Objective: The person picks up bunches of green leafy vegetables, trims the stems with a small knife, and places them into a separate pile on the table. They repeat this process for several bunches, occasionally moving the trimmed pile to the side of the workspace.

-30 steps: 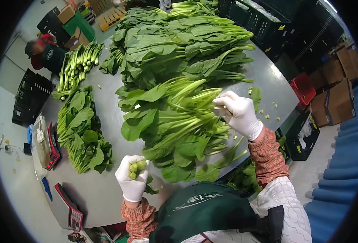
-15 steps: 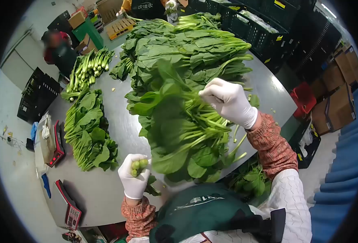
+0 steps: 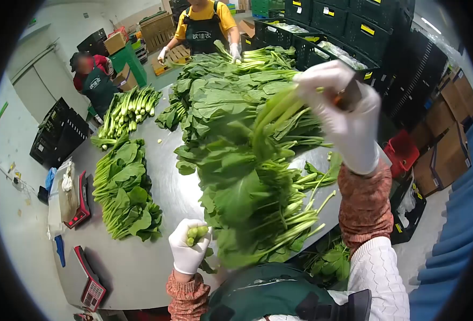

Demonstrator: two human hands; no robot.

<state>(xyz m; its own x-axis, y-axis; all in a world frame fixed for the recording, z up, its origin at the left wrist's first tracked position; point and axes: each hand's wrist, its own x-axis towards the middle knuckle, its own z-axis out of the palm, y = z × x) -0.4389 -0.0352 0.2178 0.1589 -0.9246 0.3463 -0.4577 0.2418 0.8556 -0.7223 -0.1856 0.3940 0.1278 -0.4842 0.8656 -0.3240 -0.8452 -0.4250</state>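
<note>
While a small bunch of stalks (image 3: pixel 198 234) is gripped in the left hand (image 3: pixel 189 250) at seven o'clock, its pale ends showing, leafy greens (image 3: pixel 274 115) are grasped by their stems in the right hand (image 3: pixel 349 115), held high at two o'clock and blurred; the two hands are kept well apart. Light weight is to be expected, with stems crisp and leaves limp, easily torn and perhaps slippery; hold is best taken low on the firm stems. Beneath, a loose heap (image 3: pixel 290 222) is spread on the bench (image 3: pixel 140 278), where snagging among crossed stems is possible. At twelve, reach is hindered by a large pile (image 3: pixel 236 96), behind which a person in a yellow shirt (image 3: pixel 204 35) is seen. At nine, leafy bunches (image 3: pixel 126 187) are laid; at one, dark crates (image 3: pixel 330 27) are stacked.
</note>
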